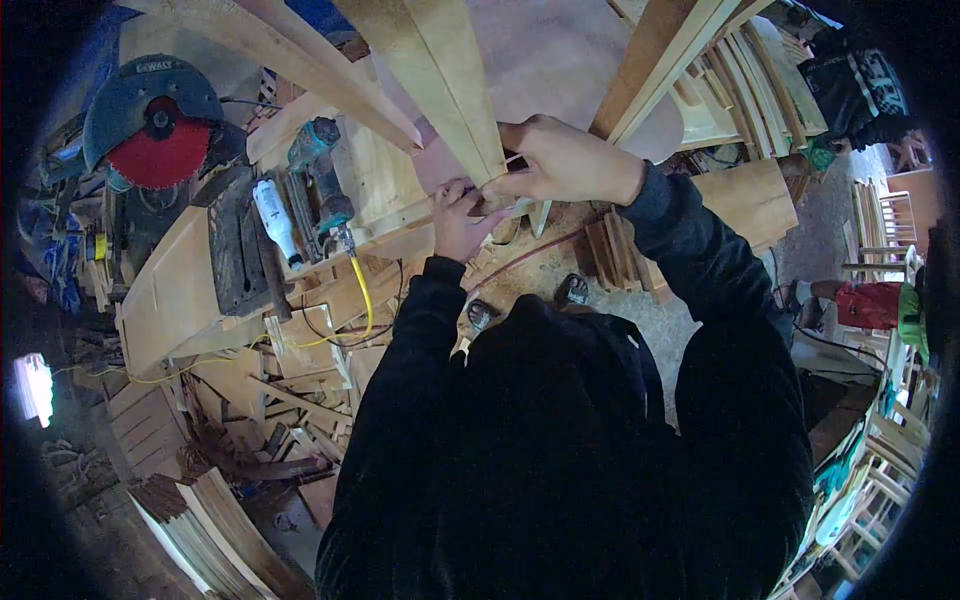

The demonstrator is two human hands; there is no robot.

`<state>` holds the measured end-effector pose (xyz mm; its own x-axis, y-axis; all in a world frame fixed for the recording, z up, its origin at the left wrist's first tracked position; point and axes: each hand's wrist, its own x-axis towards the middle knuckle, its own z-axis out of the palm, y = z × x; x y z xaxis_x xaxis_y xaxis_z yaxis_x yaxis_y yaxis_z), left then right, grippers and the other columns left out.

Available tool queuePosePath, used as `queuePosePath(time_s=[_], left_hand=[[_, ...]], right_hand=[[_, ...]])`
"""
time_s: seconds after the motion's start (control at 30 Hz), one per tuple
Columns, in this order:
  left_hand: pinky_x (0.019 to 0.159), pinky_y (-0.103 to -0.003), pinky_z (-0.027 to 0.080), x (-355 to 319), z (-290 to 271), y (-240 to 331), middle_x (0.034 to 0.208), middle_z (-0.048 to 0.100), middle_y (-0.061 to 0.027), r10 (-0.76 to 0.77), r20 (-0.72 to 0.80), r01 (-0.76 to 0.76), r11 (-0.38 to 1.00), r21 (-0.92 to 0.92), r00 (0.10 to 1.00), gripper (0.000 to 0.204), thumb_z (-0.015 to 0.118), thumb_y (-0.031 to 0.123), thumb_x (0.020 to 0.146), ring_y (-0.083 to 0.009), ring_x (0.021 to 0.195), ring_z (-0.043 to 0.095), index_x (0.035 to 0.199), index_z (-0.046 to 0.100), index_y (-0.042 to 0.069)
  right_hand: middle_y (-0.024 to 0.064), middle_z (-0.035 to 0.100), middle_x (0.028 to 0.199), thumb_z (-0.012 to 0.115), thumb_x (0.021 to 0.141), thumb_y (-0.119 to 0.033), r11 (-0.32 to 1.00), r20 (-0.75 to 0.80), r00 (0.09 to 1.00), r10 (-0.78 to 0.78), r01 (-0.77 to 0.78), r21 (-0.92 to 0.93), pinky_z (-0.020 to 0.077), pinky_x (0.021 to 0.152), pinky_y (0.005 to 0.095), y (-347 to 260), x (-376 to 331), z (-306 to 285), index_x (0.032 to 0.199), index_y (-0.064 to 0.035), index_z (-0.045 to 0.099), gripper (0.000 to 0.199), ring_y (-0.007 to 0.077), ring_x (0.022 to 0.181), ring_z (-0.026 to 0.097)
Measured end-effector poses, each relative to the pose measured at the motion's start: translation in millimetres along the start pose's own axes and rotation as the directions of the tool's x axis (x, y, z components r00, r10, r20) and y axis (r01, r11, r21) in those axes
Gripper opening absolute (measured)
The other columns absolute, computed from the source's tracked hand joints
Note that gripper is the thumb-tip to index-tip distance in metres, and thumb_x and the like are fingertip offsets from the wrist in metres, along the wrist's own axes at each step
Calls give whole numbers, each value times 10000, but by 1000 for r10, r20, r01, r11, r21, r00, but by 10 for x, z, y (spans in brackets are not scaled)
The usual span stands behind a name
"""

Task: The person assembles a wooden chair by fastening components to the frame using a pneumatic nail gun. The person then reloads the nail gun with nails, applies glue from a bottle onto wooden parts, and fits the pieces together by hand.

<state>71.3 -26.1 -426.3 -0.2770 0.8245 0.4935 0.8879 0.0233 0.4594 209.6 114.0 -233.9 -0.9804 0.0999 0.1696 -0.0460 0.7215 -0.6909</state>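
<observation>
A pale wooden post (430,80) rises at an angle from a flat pinkish board (540,50). At the foot of this post my two hands meet. Reaching in from the right, my right hand (570,165) has its thumb and fingers closed in a pinch against the post's lower end. My left hand (462,220) is closed just to its left, fingers curled near the board's edge. Whatever small thing lies between the fingertips is too hidden to make out. Two more wooden posts (330,75) (665,70) slant up on either side.
Left on the bench lie a teal cordless drill (318,165), a white bottle (277,220) and a yellow hose (362,290). A cut-off saw with a red blade (160,150) stands farther left. Wood scraps (290,400) litter the floor; stacked boards (750,85) lie right. Another person's red clothing (865,305) shows.
</observation>
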Motion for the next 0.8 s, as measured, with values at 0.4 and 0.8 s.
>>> queuePosePath(time_s=[0.4, 0.8], left_hand=[[890, -410, 339, -42, -58, -11, 1028, 569, -83, -64, 104, 68, 997, -34, 992, 414, 786, 344, 606, -285, 1010, 468, 890, 675, 64], [885, -401, 365, -21, -69, -30, 1028, 578, -64, -84, 74, 92, 989, -115, 994, 378, 812, 261, 560, -264, 959, 503, 857, 697, 56]], right_hand=[[251, 615, 926, 655, 765, -223, 999, 21, 1000, 21, -22, 48, 460, 788, 418, 9, -17, 8, 1136, 27, 535, 463, 397, 885, 589], [254, 616, 939, 671, 764, -193, 999, -25, 1000, -6, 5, -54, 472, 761, 396, -17, -34, 4, 1109, 33, 534, 434, 396, 879, 593]])
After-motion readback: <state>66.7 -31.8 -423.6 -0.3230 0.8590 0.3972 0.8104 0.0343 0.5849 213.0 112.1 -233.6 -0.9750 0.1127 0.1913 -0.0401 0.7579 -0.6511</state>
